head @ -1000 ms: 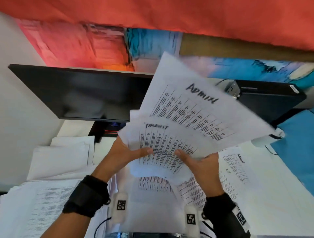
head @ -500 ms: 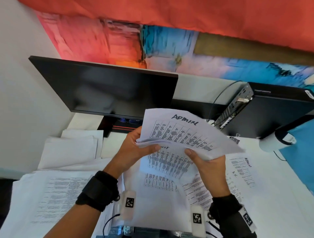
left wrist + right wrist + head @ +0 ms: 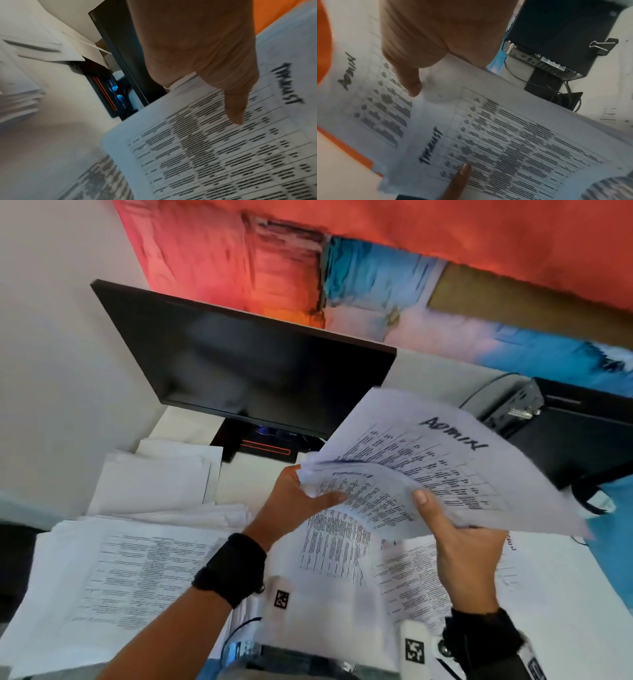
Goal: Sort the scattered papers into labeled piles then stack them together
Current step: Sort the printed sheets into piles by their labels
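While I've got both hands up over the desk, my left hand (image 3: 294, 501) pinches the near-left corner of the fanned papers (image 3: 428, 474) and my right hand (image 3: 459, 546) grips their near edge, thumb on top; the ADMIN sheet (image 3: 455, 436) sits just past my thumbs, in front of the monitor (image 3: 253, 361).

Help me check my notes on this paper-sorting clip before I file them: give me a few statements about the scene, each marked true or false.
1. Both hands hold printed sheets above the desk. True: the left hand and right hand each have a grip on the fanned sheets.
2. The top sheet is hand-lettered "ADMIN". True.
3. The monitor shows a spreadsheet. False: its screen is dark.
4. A binder clip holds the sheets together. False: it lies apart, beside the black computer box.
5. Paper piles lie left of the hands. True.
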The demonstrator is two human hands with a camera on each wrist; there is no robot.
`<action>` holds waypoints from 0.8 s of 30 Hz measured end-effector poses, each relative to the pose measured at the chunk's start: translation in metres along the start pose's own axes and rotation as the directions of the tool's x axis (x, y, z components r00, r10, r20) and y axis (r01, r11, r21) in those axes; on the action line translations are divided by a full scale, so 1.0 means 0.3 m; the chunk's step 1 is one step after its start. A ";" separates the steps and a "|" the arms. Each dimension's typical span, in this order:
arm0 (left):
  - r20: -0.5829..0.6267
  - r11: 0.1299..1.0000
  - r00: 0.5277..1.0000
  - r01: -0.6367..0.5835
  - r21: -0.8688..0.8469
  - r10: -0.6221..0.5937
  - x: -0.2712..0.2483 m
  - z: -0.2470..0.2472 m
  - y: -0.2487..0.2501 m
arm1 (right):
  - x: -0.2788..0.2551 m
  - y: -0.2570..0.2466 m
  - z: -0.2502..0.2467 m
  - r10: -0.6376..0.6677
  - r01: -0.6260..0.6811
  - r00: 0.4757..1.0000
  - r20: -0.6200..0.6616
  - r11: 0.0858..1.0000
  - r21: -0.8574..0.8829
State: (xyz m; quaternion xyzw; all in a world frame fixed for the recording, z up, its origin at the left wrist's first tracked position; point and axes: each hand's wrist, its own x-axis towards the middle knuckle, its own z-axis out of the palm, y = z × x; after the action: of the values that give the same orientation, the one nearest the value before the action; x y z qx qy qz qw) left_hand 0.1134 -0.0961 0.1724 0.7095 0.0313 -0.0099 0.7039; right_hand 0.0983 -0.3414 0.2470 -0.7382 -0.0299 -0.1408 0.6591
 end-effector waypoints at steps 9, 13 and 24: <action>0.020 0.987 0.987 -0.160 0.033 0.159 0.059 -0.033 -0.077 | 0.002 0.012 0.043 0.025 -0.002 0.992 0.127 0.983 -0.183; 0.026 0.982 0.984 -0.176 0.064 0.175 0.090 -0.027 -0.058 | 0.030 0.007 0.075 -0.010 0.011 0.999 0.035 0.999 -0.042; 0.111 0.997 0.991 -0.078 0.012 0.076 0.138 -0.017 -0.006 | 0.062 0.049 0.036 0.014 -0.014 0.999 0.046 1.000 0.021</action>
State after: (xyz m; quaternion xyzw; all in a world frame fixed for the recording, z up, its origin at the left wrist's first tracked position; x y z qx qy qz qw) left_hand 0.1545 -0.0897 0.1682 0.7142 -0.0353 -0.0221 0.6987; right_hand 0.1213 -0.3354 0.2363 -0.7345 -0.0414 -0.1188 0.6669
